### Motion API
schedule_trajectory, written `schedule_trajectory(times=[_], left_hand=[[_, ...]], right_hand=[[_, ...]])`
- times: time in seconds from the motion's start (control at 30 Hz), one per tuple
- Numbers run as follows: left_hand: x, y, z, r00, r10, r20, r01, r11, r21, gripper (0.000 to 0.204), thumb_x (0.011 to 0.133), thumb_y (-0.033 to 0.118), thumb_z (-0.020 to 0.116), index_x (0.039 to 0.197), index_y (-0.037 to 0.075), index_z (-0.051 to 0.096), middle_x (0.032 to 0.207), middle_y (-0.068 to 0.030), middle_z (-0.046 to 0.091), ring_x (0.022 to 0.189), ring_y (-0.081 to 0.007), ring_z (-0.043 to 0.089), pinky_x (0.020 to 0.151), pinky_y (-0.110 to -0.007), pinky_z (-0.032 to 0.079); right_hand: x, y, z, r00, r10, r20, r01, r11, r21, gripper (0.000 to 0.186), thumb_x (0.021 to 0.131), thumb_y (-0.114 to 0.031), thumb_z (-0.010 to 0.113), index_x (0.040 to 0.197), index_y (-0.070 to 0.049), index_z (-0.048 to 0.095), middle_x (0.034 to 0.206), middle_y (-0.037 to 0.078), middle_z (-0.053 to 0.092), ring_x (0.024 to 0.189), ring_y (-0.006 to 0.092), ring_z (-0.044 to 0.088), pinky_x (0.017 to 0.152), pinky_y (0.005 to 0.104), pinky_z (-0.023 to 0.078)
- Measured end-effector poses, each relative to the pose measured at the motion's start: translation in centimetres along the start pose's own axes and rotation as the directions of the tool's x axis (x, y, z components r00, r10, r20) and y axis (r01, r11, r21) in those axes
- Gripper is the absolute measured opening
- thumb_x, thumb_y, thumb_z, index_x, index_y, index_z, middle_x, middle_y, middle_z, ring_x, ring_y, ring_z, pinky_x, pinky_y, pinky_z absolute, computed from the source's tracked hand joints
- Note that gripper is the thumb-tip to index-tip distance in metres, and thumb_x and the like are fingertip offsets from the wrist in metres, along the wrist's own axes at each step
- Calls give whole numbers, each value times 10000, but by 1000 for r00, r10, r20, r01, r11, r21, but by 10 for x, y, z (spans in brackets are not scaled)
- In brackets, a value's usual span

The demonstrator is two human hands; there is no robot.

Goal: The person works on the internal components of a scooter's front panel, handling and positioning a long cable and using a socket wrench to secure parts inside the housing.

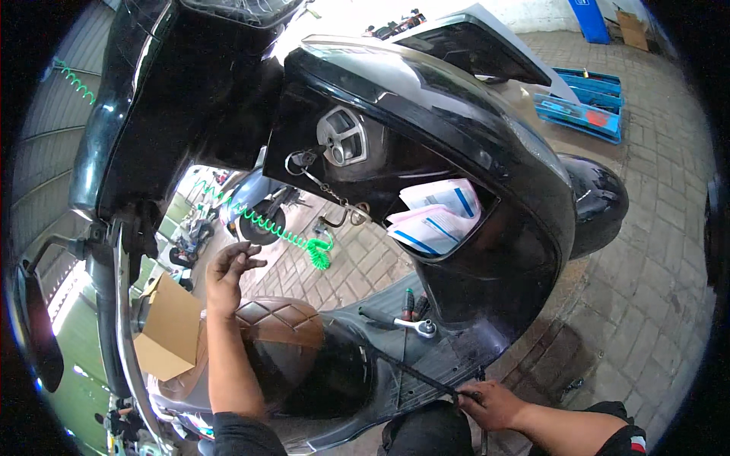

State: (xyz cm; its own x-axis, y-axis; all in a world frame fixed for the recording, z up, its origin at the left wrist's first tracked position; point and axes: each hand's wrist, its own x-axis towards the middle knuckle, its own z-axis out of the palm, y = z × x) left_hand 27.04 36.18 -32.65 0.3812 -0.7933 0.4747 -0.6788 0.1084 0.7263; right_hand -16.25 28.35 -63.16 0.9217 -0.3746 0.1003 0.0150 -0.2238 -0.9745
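A black scooter fills the view, with its floorboard (456, 365) in front of me. My right hand (490, 403) is closed around the end of a long, thin black cable (414, 372), which runs up and left to the seat base. On the left, my left hand (230, 267) is raised above the brown quilted seat (285, 313). Its darkened fingers are loosely bent and apart, with nothing visible in them. A ratchet wrench (424, 327) with a black handle lies on the floorboard. Screwdrivers (409, 302), one with a green-tipped handle, lie beside it.
Folded papers (441, 220) fill the front pocket. Keys (304, 159) hang from the ignition lock (341, 137). A coiled green hose (319, 252) dangles beyond the seat. A cardboard box (167, 330) stands at left, a blue crate (582, 114) at far right. A mirror (38, 327) juts out at left.
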Motion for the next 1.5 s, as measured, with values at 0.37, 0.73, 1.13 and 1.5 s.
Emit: schedule_trajectory(times=[0.37,0.73,1.13,1.5], left_hand=[[-105,27,164,945,116,-305,-291,723,-627,328,966,179,694,1239,13,615,1079,-241,721,935,-405,735,875,-566,599],[-112,36,184,973,171,-157,-229,589,-775,285,1034,131,577,1307,51,561,1043,-221,689,854,-394,737,769,-521,630],[-119,24,191,987,131,-87,-147,566,-812,263,1016,159,621,1226,10,566,967,-224,676,781,-380,723,720,-511,630],[-116,1,201,996,44,83,18,782,-622,328,1008,168,650,1222,-78,621,968,-249,731,869,-329,739,828,-439,585]], right_hand=[[-6,6,7,998,-53,19,54,998,-45,359,1003,-304,603,1219,-28,679,1145,224,704,1083,398,672,939,454,536],[-10,11,7,990,-64,-128,66,998,6,261,1005,-285,576,1025,-55,698,899,172,688,864,342,678,782,427,525],[-36,10,10,994,6,-107,-11,999,-48,287,992,-314,582,1024,-42,670,869,171,644,764,359,626,693,421,496],[-65,-18,17,924,101,-369,-125,991,-43,358,1017,-314,573,1098,25,654,946,208,685,842,373,681,740,437,537]])
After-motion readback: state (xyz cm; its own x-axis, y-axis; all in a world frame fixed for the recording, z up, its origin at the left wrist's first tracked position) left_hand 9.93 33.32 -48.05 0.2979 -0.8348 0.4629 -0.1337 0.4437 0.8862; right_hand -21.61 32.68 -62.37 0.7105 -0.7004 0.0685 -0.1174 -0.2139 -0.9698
